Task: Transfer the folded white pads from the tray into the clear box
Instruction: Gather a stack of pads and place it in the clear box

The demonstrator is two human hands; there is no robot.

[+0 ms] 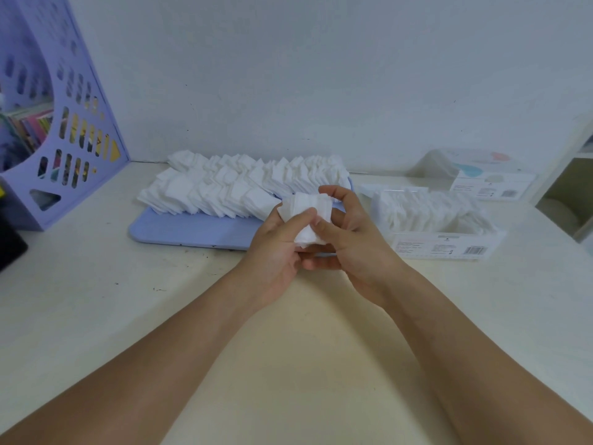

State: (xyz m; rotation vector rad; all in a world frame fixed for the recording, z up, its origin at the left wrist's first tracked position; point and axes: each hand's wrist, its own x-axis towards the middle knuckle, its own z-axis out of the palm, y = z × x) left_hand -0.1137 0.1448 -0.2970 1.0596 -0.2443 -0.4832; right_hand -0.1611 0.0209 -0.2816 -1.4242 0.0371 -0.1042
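Both hands, left [276, 248] and right [356, 242], around 1 small stack of pads [308, 216], between tray [192, 229] and clear box [449, 245].

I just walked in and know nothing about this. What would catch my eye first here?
Two bare hands meet mid-table, the left hand and right hand together gripping a small stack of folded white pads. Just behind them a lilac tray carries rows of more white pads. To the right stands a clear box, already partly filled with pads, and at far left a lilac file holder.
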